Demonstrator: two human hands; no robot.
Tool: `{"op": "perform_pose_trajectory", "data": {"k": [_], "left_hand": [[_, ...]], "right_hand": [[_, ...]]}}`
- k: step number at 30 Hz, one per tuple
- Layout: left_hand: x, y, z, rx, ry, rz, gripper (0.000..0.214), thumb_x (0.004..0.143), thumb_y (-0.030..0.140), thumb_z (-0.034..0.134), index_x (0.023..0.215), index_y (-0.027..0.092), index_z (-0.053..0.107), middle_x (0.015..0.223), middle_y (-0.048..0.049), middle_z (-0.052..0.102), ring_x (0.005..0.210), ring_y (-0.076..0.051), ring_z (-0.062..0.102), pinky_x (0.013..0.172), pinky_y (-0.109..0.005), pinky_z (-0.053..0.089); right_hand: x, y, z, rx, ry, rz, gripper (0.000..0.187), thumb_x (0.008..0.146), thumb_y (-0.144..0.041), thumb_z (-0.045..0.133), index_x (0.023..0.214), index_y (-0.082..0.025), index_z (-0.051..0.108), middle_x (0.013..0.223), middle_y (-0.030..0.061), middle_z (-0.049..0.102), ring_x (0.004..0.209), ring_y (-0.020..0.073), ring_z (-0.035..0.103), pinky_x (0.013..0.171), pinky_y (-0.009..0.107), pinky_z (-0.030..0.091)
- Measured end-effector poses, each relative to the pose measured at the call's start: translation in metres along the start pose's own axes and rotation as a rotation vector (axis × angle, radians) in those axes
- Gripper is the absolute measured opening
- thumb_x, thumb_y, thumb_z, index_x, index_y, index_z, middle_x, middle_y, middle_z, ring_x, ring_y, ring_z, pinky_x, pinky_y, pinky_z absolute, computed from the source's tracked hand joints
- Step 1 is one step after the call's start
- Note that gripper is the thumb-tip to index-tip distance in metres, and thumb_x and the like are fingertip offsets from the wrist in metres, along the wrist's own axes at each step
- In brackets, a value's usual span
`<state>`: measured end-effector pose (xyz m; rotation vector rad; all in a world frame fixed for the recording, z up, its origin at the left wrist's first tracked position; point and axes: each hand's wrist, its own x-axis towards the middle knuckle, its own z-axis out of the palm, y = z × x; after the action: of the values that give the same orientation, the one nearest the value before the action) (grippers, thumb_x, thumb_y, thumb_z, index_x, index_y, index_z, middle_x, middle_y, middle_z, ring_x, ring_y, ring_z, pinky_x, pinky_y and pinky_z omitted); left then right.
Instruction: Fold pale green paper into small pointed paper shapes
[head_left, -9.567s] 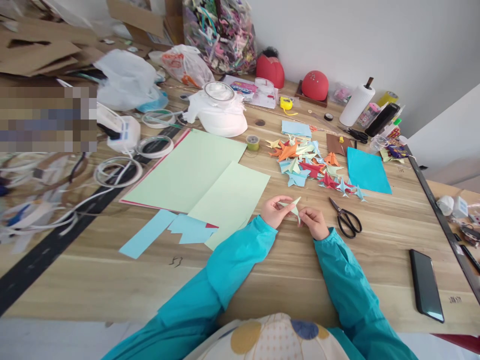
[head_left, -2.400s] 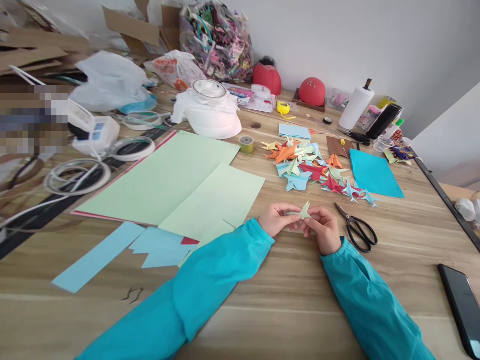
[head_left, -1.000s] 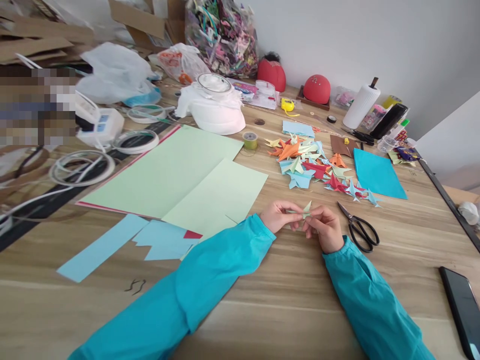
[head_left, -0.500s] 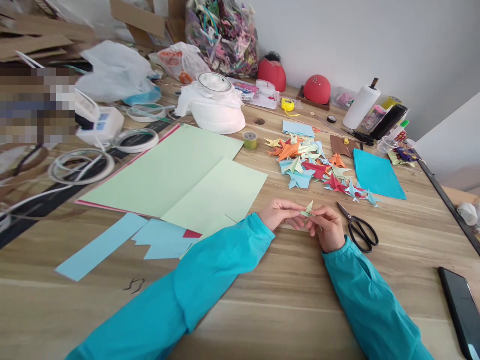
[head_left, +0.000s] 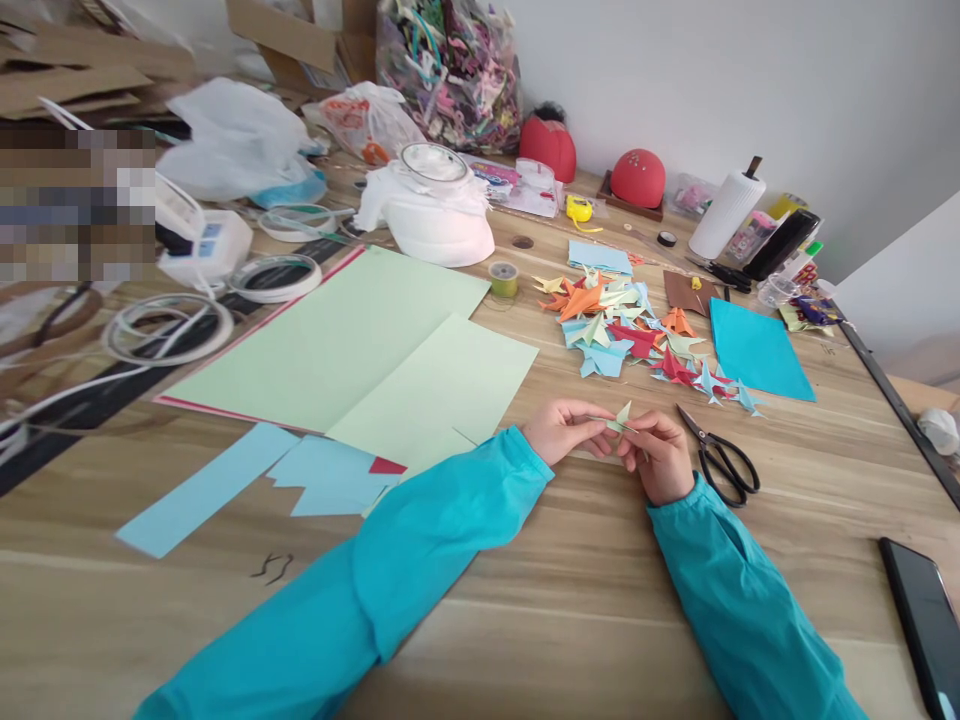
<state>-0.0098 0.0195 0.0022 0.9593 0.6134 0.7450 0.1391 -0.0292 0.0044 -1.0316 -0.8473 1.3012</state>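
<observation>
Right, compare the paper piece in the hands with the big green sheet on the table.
The folded piece is small and creased into points; the big sheet is large and flat. The folded piece is pinched between left hand and right hand; the big sheet lies on the table. Both are pale green.

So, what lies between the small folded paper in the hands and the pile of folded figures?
Nothing: the head view shows only bare table between the folded paper and the pile; the scissors lie off to the right.
</observation>
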Motion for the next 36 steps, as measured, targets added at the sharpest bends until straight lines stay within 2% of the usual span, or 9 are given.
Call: {"op": "perform_pose_trajectory", "data": {"k": [8,20,36], "left_hand": [[-0.0013,0.003,-0.0001,-0.054,-0.02,-0.033,0.036,0.06,0.029,0.076,0.087,0.008,0.065,0.072,-0.0087,0.07,0.062,-0.019,0.066,0.062,-0.034,0.054],[0.0008,0.0038,-0.005,-0.146,-0.034,-0.123,0.021,0.067,0.012,0.065,0.087,0.007,0.066,0.073,-0.0114,0.071,0.063,-0.02,0.067,0.059,-0.031,0.053],[-0.001,0.0014,-0.0064,-0.185,-0.102,-0.065,0.026,0.069,0.017,0.061,0.092,0.006,0.065,0.077,-0.0148,0.07,0.067,-0.023,0.067,0.06,-0.034,0.053]], "right_hand": [[0.0006,0.0013,-0.0024,-0.005,0.0,0.008,0.006,0.064,-0.017,0.067,0.064,-0.018,0.061,0.05,-0.0002,0.065,0.031,0.009,0.049,0.031,0.017,0.033],[0.0006,0.0014,-0.0013,-0.01,0.004,0.001,0.006,0.064,-0.016,0.066,0.064,-0.018,0.061,0.05,-0.0002,0.065,0.032,0.009,0.049,0.031,0.017,0.032],[0.0003,-0.0021,-0.0004,-0.007,0.046,0.031,0.007,0.062,-0.017,0.067,0.063,-0.017,0.06,0.048,-0.0012,0.063,0.031,0.0088,0.048,0.03,0.018,0.031]]}}
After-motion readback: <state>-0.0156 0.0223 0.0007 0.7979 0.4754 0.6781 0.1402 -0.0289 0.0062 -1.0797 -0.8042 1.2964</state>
